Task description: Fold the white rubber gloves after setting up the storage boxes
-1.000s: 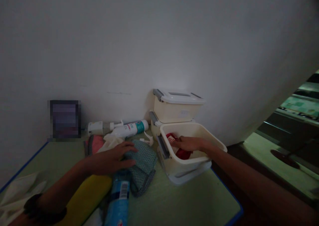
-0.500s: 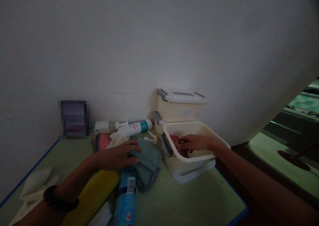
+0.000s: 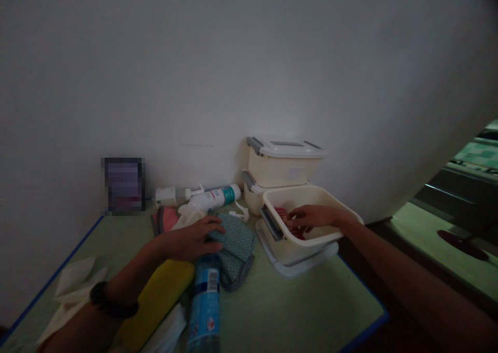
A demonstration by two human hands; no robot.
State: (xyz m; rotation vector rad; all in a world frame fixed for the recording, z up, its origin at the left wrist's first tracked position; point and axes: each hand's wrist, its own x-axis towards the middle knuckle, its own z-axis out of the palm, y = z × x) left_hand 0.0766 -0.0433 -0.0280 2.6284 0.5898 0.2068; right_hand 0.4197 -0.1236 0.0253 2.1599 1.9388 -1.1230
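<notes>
My left hand (image 3: 193, 240) lies flat with fingers spread on a folded teal mesh cloth (image 3: 235, 249) in the middle of the green table. My right hand (image 3: 314, 216) reaches into an open cream plastic bin (image 3: 301, 247) and rests its fingers on a red item (image 3: 288, 221) inside it; whether the fingers grip that item is unclear. The bin sits on its loose lid (image 3: 299, 263). A black band is round my left wrist.
Two lidded cream boxes (image 3: 282, 166) are stacked against the wall behind the bin. White spray bottles (image 3: 212, 199) lie by the wall, next to a pink cloth (image 3: 166, 218). A yellow object (image 3: 161, 296), a blue bottle (image 3: 204, 311) and white cloths (image 3: 73, 285) lie near me. The table's blue edge (image 3: 368, 324) is at right.
My right hand has settled lower onto the red item in the bin. The camera has shifted slightly; my left hand stays on the teal cloth.
</notes>
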